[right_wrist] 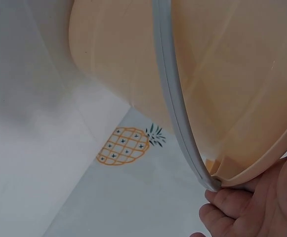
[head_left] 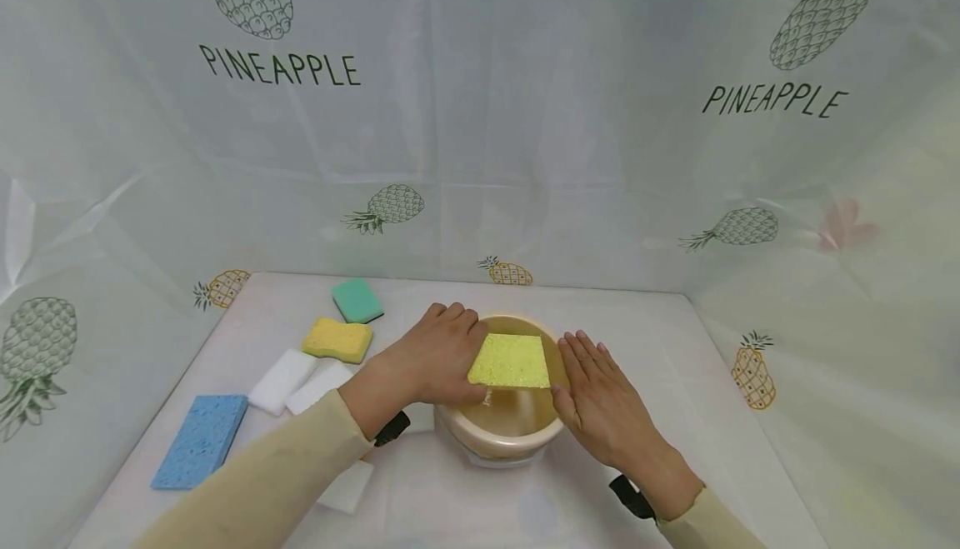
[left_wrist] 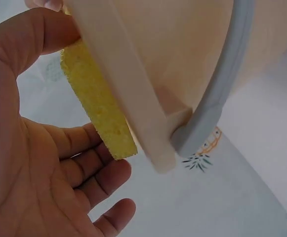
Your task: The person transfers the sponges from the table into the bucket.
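Note:
A bright yellow sponge (head_left: 513, 361) is held level over the mouth of a cream bucket (head_left: 501, 446). My left hand (head_left: 446, 357) grips the sponge by its left side, and in the left wrist view the thumb lies on one face of the sponge (left_wrist: 98, 101) with fingers behind it. Water appears to stand inside the bucket. My right hand (head_left: 606, 403) lies with straight fingers against the bucket's right rim. In the right wrist view its fingertips touch the rim near the end of the grey handle (right_wrist: 175, 94).
On the left of the white table (head_left: 637, 341) lie a green sponge (head_left: 357, 301), a darker yellow sponge (head_left: 337, 340), a blue sponge (head_left: 201, 441) and several white ones, including a white sponge (head_left: 281, 381). A pineapple-print sheet (head_left: 525, 116) hangs behind and at the sides.

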The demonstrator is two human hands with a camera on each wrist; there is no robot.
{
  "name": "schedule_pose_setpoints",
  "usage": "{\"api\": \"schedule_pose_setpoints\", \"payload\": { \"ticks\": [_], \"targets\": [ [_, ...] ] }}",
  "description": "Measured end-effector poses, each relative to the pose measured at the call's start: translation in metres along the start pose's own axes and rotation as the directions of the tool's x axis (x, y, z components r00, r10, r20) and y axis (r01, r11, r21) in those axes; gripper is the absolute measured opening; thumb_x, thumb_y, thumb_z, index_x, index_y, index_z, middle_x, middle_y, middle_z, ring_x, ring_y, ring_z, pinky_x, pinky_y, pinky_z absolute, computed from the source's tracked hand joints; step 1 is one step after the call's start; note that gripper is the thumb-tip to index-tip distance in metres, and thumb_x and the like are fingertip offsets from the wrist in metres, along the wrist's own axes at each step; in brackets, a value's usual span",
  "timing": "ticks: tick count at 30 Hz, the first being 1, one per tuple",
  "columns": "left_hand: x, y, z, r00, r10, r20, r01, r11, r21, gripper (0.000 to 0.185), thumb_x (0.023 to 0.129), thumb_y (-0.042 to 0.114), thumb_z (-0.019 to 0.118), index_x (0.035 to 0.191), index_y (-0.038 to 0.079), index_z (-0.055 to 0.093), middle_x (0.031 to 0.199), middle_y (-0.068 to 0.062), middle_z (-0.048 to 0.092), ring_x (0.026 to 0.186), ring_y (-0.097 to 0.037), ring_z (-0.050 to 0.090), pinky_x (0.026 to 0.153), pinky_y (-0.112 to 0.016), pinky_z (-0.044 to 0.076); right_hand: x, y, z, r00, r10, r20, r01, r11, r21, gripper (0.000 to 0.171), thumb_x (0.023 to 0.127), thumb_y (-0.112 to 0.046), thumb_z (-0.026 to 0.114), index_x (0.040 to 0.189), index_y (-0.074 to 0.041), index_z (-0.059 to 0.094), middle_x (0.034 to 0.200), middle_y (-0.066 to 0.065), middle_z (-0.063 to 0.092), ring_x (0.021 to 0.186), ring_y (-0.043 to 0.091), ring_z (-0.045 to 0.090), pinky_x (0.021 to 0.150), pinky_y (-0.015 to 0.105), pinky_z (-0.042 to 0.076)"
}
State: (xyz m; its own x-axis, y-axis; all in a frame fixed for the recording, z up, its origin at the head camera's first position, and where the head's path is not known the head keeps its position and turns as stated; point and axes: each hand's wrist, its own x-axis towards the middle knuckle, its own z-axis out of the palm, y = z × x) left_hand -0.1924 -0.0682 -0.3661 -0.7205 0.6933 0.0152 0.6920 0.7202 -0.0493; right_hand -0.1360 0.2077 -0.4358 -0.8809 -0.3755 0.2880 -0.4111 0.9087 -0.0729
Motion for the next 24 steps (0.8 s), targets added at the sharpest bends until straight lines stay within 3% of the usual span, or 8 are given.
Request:
{"api": "schedule_pose_setpoints", "payload": {
  "ticks": [12,24],
  "targets": [
    [0.01,0.011,0.018,0.998,0.032,0.057,-0.035,0.998,0.047,0.069,0.089,0.06,0.068,0.136,0.009,0.061,0.131,-0.005,0.062,0.117,-0.022,0.052,0.1,-0.043,0.04,0.002,0.0,-0.003,0.998,0.016,0.057,-0.013,0.998,-0.055,0.071,0.11,-0.049,0.041,0.159,0.002,0.041,0.167,0.018,0.039,0.16,0.035,0.029,0.129,0.053,0.023],
    [0.013,0.015,0.024,0.996,0.034,0.084,-0.037,0.999,0.034,0.072,0.09,0.062,0.071,0.138,0.009,0.06,0.136,-0.005,0.061,0.127,-0.021,0.052,0.105,-0.041,0.04,0.0,0.005,-0.004,1.0,-0.005,0.014,0.006,0.999,-0.032,0.063,0.11,-0.039,0.043,0.158,0.002,0.044,0.166,0.018,0.042,0.158,0.035,0.033,0.128,0.054,0.025]
  ]
}}
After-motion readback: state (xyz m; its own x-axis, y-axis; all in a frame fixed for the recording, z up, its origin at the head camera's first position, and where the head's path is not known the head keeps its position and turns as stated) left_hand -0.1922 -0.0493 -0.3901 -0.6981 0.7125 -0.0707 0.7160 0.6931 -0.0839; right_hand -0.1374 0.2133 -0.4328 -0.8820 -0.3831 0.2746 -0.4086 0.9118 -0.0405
